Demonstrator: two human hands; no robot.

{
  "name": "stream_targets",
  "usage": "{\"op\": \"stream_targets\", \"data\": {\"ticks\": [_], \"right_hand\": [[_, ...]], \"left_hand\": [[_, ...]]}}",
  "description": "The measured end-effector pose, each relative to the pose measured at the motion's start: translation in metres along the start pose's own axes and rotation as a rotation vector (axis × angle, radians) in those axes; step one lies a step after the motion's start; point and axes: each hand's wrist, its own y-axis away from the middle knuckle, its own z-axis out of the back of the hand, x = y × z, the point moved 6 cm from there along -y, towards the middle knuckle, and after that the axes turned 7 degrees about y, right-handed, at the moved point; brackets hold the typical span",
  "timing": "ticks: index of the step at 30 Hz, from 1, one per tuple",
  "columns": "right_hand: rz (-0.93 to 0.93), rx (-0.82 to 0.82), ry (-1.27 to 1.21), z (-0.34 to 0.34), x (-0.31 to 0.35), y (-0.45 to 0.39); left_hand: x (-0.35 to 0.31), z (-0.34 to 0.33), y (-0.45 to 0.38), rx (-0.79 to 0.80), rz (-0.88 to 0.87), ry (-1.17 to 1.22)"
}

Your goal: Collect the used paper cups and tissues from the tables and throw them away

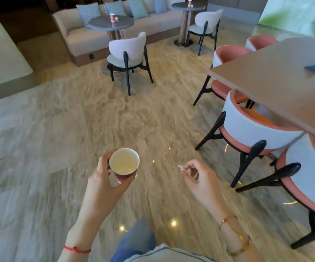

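Stretching beneath both hands is the marbled floor (77,120), with the long wooden table (277,82) lying off to the right of the right hand and pink-backed chairs (257,129) tucking under it. Far ahead of the left hand, a round table (100,25) is carrying another red cup (112,17). The left hand (103,184) is gripping an upright paper cup (124,164), fingers curling round its side. The right hand (197,176) is pinching a scrap of white tissue (181,167) between its fingertips, just right of that cup.
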Motion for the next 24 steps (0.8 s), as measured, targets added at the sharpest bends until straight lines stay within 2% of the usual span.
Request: {"op": "stream_targets", "data": {"ticks": [10, 17, 24], "right_hand": [[-0.064, -0.032, -0.022, -0.05, -0.045, -0.227], [-0.069, -0.134, -0.002, -0.046, -0.05, -0.423], [-0.175, -0.16, -0.004, -0.048, -0.094, -0.556]], "left_hand": [[0.044, -0.068, -0.242, 0.063, -0.038, -0.007], [0.037, -0.11, -0.449, 0.15, -0.116, 0.039], [0.044, -0.171, -0.605, 0.255, -0.119, 0.032]]}}
